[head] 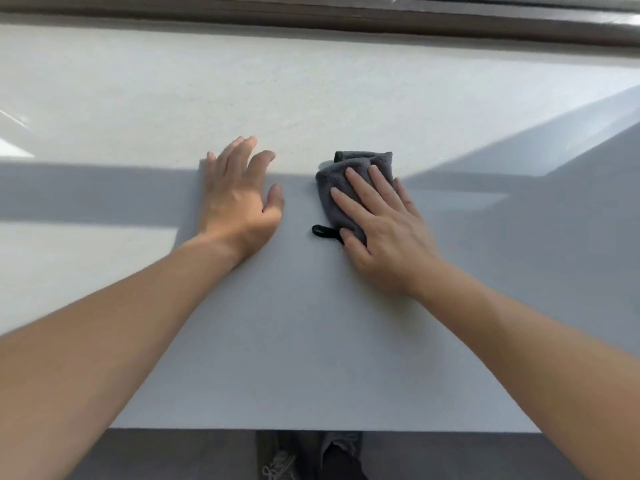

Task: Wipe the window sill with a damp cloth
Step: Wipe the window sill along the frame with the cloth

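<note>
A wide white window sill [311,98] fills the view, part sunlit, part in shadow. A folded dark grey cloth [341,181] with a small black loop [323,232] lies on the sill, right of centre. My right hand [384,230] presses flat on the cloth with fingers spread, covering its near right part. My left hand [239,199] rests palm down on the bare sill to the left of the cloth, fingers apart and holding nothing.
A dark window frame [346,19] runs along the far edge of the sill. The sill's near edge [311,427] drops to a grey floor, where my feet in shoes [287,459] show.
</note>
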Demonstrator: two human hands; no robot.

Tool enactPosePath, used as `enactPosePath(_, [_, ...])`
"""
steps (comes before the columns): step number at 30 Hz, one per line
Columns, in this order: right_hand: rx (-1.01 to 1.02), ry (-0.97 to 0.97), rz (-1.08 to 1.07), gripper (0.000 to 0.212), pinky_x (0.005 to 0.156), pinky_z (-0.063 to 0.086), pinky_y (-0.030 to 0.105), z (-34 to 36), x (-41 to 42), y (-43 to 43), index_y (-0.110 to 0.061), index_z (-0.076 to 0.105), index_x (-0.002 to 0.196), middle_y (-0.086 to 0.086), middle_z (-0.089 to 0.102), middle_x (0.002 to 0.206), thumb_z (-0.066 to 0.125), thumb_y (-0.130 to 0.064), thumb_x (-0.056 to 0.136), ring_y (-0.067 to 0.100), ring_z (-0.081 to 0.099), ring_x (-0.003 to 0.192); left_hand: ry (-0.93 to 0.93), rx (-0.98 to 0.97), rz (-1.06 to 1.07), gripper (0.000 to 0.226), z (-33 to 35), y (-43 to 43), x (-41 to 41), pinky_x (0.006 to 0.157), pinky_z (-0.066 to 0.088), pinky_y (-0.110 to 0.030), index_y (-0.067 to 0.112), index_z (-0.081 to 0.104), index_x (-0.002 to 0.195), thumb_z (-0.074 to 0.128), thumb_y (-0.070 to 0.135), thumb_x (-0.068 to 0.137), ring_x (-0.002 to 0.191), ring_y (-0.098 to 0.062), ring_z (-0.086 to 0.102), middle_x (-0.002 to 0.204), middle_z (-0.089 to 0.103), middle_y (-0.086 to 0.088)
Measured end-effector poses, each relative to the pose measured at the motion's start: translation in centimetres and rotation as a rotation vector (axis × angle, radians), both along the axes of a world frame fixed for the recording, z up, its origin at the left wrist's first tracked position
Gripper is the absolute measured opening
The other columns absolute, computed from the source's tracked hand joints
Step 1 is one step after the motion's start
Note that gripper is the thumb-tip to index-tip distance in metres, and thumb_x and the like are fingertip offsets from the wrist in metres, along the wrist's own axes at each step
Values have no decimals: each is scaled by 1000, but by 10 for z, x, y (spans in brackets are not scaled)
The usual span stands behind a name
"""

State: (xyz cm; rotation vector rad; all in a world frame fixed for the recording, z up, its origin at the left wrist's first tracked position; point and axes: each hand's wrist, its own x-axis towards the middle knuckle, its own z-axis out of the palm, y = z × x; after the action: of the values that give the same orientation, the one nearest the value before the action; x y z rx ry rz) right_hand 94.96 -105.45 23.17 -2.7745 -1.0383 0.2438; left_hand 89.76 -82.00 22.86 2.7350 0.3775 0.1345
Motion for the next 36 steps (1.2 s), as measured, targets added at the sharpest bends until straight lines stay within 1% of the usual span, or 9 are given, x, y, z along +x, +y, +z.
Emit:
enactPosePath(5, [-34, 33, -448, 62, 125, -2, 45, 7, 20, -17, -33, 23, 158, -2, 7, 169, 32, -48, 99, 23, -4, 155, -67, 30, 16, 41, 8, -14, -51, 120, 13, -55, 10, 60, 120, 44, 31, 89, 135, -35, 42, 136, 52, -19])
enactPosePath(13, [-7, 16, 62, 61, 124, 10, 52, 1, -108, 11, -30, 38, 153, 1, 25, 166, 37, -48, 95, 28, 10, 155, 53, 43, -120, 53, 1, -19, -112, 122, 10, -49, 16, 48, 141, 32, 39, 97, 148, -32, 22, 157, 35, -12])
enactPosePath(19, [-48, 44, -485, 62, 125, -5, 45, 7, -64, -35, -32, 23, 158, -3, 6, 169, 29, -49, 98, 23, -5, 155, 104, 105, -165, 61, -2, -16, -114, 123, 3, -47, 19, 36, 150, 23, 47, 97, 152, -28, 12, 163, 23, -9])
enactPosePath(21, [-22, 10, -438, 63, 125, -2, 48, 7, -97, -17, -31, 26, 158, 0, 10, 169, 30, -49, 97, 26, -2, 155, 126, 121, -176, 63, -2, -17, -114, 123, 1, -47, 19, 33, 151, 23, 47, 96, 152, -29, 9, 164, 20, -10])
enactPosePath(26, [-1, 7, 16, 61, 124, 11, 52, 5, -174, -11, -29, 41, 152, 2, 26, 165, 42, -46, 94, 28, 10, 155, 131, 51, -173, 64, 5, -17, -116, 123, -3, -48, 17, 36, 149, 20, 48, 95, 152, -28, 8, 163, 19, -11])
enactPosePath(28, [-13, -11, -45, 62, 125, 10, 50, 2, -156, -37, -30, 41, 152, 1, 27, 165, 40, -47, 93, 26, 12, 155, 103, 13, -180, 63, 8, -25, -125, 123, -4, -49, 17, 39, 147, 21, 47, 95, 153, -28, 7, 163, 21, -11])
enactPosePath(32, [-46, 30, -481, 66, 125, 0, 46, 7, -127, -70, -31, 29, 157, -1, 13, 168, 28, -51, 93, 24, 1, 156, 134, -22, -184, 69, 6, -47, -152, 122, -7, -47, 20, 35, 152, 18, 50, 92, 154, -25, 2, 166, 13, -10])
enactPosePath(34, [-21, -11, -447, 65, 125, 5, 50, 8, -150, -56, -28, 33, 156, 3, 17, 168, 30, -49, 94, 28, 4, 155, 169, 13, -189, 69, 2, -50, -154, 122, -9, -45, 22, 30, 154, 16, 48, 91, 154, -24, -3, 167, 7, -9])
enactPosePath(36, [6, -37, -239, 62, 123, 12, 54, 7, -187, -41, -25, 39, 153, 5, 23, 166, 37, -46, 95, 31, 9, 155, 173, 41, -180, 68, 2, -51, -154, 122, -9, -45, 23, 29, 154, 16, 46, 91, 153, -24, -3, 167, 6, -9])
